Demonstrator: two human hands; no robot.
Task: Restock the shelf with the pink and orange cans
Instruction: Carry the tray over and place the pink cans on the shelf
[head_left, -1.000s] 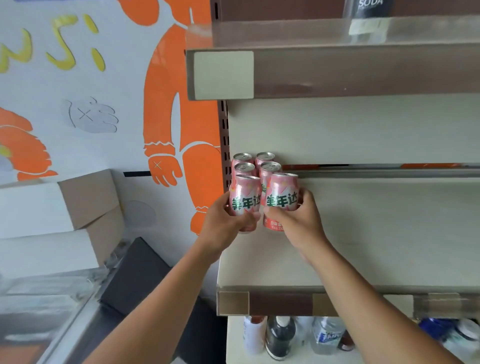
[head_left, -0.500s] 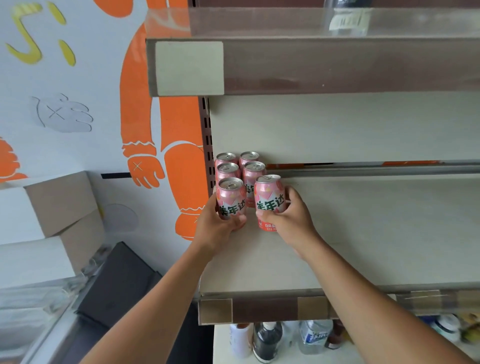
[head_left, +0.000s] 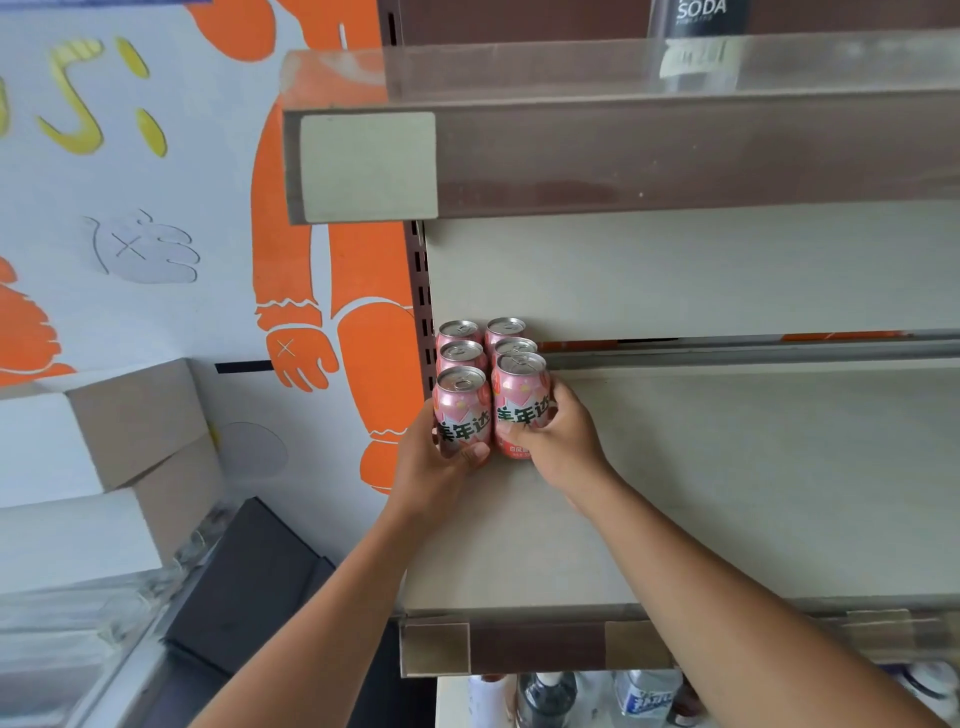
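Several pink cans stand in two rows at the left end of the beige middle shelf. My left hand grips the front left pink can, thumb across its lower label. My right hand grips the front right pink can from its right side. Both front cans stand upright, side by side, right in front of the four back cans. No orange can shows.
An upper shelf overhangs close above, with a dark soda bottle on it. Bottles stand on the shelf below. Cardboard boxes are stacked at the left by a wall with orange figures. The middle shelf runs bare to the right.
Both hands have pushed the two front cans back on the shelf until they stand close against the cans behind. The view has shifted slightly.
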